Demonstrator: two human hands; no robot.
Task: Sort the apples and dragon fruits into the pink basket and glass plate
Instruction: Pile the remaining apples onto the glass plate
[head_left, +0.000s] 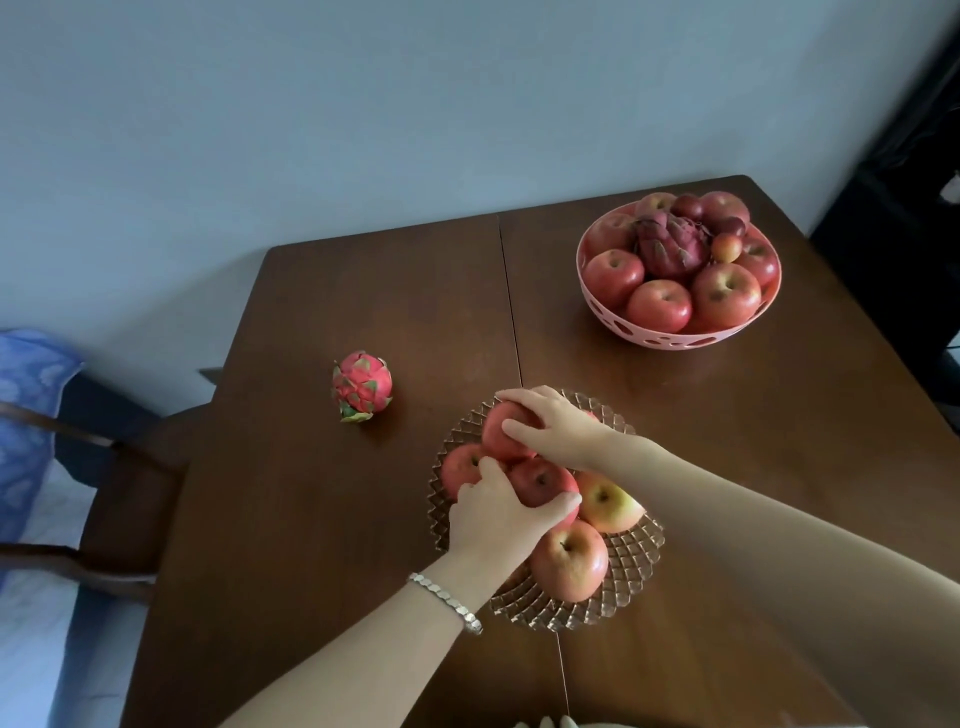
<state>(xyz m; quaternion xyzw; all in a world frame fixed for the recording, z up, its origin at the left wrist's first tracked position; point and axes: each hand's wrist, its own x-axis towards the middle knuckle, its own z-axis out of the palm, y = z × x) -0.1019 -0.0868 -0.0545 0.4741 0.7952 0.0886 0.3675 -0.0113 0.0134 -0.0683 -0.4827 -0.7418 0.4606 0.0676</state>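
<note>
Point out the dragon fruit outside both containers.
The bright pink dragon fruit, alone on the brown wooden table; the dark maroon dragon fruit lies in the pink basket.

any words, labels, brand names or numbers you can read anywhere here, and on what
No readable text anywhere in this view.
Apples in the glass plate and pink basket: no stickers showing.
Dragon fruit on the table: no label.
Bracelet: no legible marking.
Blue fabric at the left: pattern only, no letters.
</note>
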